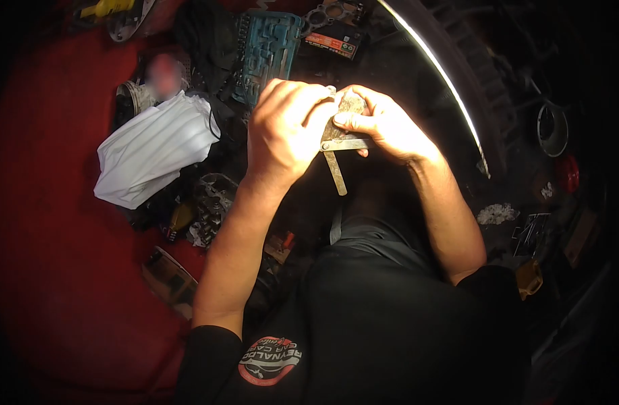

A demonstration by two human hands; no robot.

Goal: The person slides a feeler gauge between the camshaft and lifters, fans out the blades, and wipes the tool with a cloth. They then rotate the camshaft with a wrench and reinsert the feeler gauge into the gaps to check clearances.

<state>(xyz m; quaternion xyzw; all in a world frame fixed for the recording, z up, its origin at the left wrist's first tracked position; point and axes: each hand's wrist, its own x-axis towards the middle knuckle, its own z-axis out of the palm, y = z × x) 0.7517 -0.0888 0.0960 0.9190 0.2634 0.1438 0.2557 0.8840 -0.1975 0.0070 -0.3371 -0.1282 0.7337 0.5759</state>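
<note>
Both hands are raised in front of me, close together, around a worn metal feeler gauge (350, 103). One thin blade hangs down from its pivot, and another points right beneath my right hand. My right hand (387, 125) is closed on the gauge, thumb pressed on its face. My left hand (282, 125) is closed at the gauge's left side, its fingers pinched near the upper end. The back of this hand hides most of what its fingertips grip.
A teal socket-set case (265, 57) lies open beyond my hands, beside a black-and-orange box (331, 44). White cloth (157, 148) covers something at left. Metal parts (211, 206) lie below it. A bright light strip (444, 77) curves along the upper right. Red surface (46, 202) fills the left.
</note>
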